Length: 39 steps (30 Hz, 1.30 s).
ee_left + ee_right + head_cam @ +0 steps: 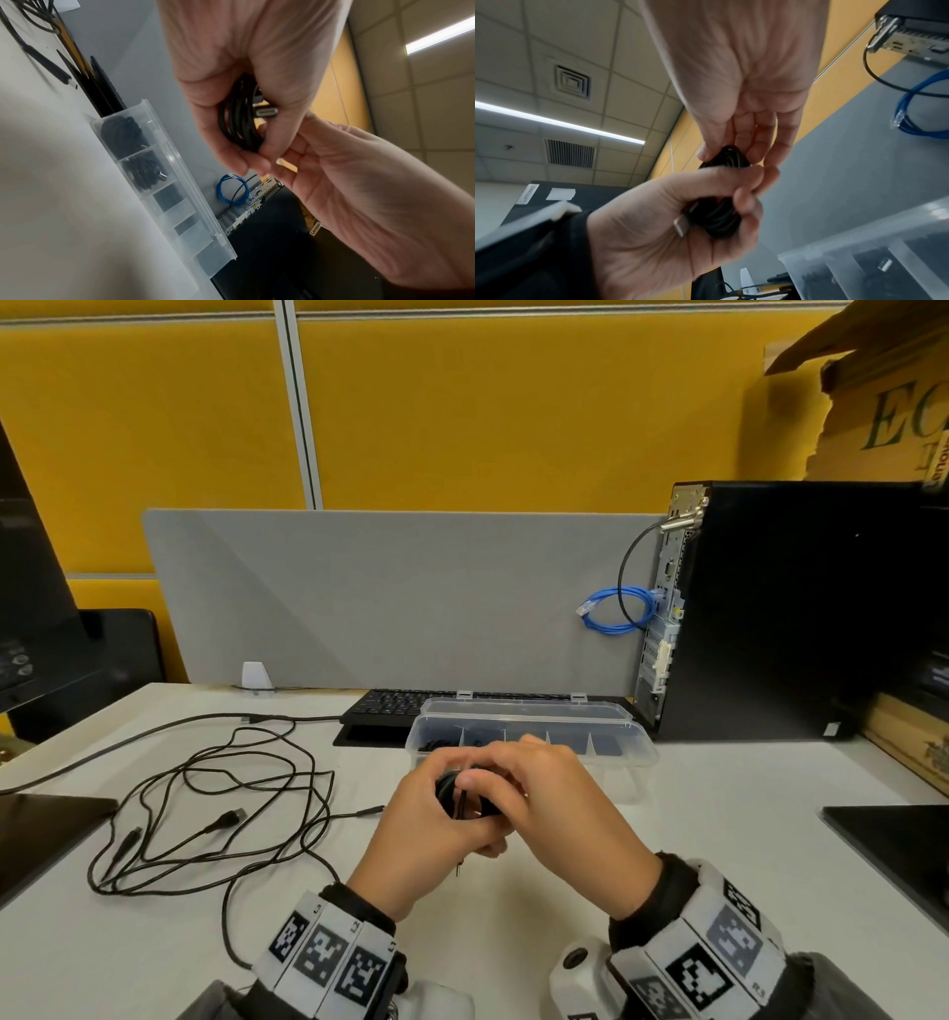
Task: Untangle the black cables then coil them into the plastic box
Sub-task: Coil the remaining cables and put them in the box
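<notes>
Both hands meet above the white desk, just in front of the clear plastic box (639, 755). My left hand (447, 816) grips a small coil of black cable (454, 796), fingers curled round it (237, 121). My right hand (493, 783) pinches the same coil at its upper end (732, 156). A metal plug (680, 226) sticks out of the coil by the left palm. The box (180, 172) lies open, and its two leftmost compartments hold coiled black cables (120, 130). A loose tangle of black cables (215, 809) lies on the desk to the left.
A black keyboard (390, 706) sits behind the box against a grey divider (385, 598). A black PC tower (796, 608) with a blue network cable (616, 608) stands at the right. A monitor (31, 588) is at the left, and dark pads lie at both desk edges.
</notes>
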{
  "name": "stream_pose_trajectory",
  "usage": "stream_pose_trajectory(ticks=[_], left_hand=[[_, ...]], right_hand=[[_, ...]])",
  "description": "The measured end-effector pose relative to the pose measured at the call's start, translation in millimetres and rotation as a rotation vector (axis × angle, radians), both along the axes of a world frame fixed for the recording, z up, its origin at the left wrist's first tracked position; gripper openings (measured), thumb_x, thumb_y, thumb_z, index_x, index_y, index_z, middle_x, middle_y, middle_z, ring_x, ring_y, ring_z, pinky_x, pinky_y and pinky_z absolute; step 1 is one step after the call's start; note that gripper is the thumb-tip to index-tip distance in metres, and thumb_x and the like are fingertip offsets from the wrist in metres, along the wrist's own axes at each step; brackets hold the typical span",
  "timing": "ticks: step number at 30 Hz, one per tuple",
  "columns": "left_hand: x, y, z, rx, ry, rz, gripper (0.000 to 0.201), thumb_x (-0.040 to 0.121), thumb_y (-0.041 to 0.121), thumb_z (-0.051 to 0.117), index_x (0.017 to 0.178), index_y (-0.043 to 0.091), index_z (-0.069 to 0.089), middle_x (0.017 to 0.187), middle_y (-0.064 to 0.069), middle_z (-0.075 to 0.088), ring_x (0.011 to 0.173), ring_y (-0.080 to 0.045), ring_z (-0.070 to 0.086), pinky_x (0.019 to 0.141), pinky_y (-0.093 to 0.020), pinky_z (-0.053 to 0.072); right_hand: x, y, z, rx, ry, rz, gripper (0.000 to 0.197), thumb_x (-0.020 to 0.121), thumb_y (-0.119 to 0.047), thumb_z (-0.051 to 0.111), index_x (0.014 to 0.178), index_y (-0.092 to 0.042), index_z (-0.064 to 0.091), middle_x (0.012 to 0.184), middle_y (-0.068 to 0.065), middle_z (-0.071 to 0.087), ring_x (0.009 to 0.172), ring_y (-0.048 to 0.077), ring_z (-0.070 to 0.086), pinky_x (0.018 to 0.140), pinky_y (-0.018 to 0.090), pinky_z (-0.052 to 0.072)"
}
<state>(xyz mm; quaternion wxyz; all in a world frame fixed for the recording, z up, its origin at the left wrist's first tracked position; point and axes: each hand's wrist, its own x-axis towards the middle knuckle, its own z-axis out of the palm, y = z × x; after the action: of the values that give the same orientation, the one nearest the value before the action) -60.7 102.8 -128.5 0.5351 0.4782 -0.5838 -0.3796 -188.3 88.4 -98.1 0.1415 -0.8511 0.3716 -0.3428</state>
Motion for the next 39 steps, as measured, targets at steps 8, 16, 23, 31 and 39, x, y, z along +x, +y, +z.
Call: stream_pose_trajectory(ticks=[8, 16, 23, 31, 39], left_hand=[[-20, -8, 6, 0.065, -0.158, 0.019, 0.039, 0.070, -0.006, 0.056, 0.042, 0.022, 0.056, 0.039, 0.006, 0.047, 0.040, -0.010, 0.042, 0.044, -0.021, 0.034], [-49, -56, 20, 0.111, -0.213, -0.023, 0.015, 0.078, 0.007, 0.058, 0.066, 0.015, 0.055, 0.053, -0.002, 0.048, 0.041, -0.013, 0.041, 0.040, -0.018, 0.031], [-37, -107, 11, 0.126, -0.296, -0.071, 0.052, 0.081, 0.000, 0.064, 0.124, 0.011, 0.037, 0.109, -0.005, 0.055, 0.091, -0.011, 0.055, 0.083, -0.020, 0.047], [-13, -116, -15, 0.046, -0.641, 0.023, 0.031, 0.094, 0.014, 0.051, 0.125, 0.019, 0.051, 0.119, -0.002, 0.058, 0.104, -0.015, 0.056, 0.090, -0.023, 0.046], [-21, -119, -19, 0.170, -1.270, -0.117, 0.043, 0.101, 0.036, 0.022, 0.119, 0.014, 0.055, 0.121, -0.008, 0.058, 0.117, -0.027, 0.038, 0.099, -0.042, 0.028]], right_hand=[[-16, 7, 2, 0.002, 0.111, -0.011, 0.029, 0.098, -0.036, 0.037, 0.104, -0.021, 0.062, 0.091, -0.011, 0.056, 0.084, 0.007, 0.034, 0.077, 0.019, 0.031], [-46, -42, 4, 0.156, -0.090, -0.038, 0.019, 0.093, -0.030, 0.052, 0.104, -0.019, 0.064, 0.089, 0.000, 0.064, 0.080, 0.007, 0.053, 0.067, 0.011, 0.038], [-60, -143, 6, 0.437, -0.234, -0.222, 0.019, 0.095, -0.019, 0.051, 0.094, -0.004, 0.064, 0.071, 0.010, 0.062, 0.047, 0.013, 0.051, 0.042, 0.016, 0.043], [-23, -178, -29, 0.317, 0.454, -0.282, 0.026, 0.092, -0.024, 0.054, 0.102, -0.001, 0.063, 0.105, 0.019, 0.065, 0.095, 0.033, 0.062, 0.073, 0.034, 0.047], [-19, -164, -30, 0.243, 0.821, -0.238, 0.027, 0.095, -0.024, 0.045, 0.111, -0.009, 0.062, 0.104, 0.012, 0.062, 0.087, 0.029, 0.058, 0.075, 0.035, 0.045]])
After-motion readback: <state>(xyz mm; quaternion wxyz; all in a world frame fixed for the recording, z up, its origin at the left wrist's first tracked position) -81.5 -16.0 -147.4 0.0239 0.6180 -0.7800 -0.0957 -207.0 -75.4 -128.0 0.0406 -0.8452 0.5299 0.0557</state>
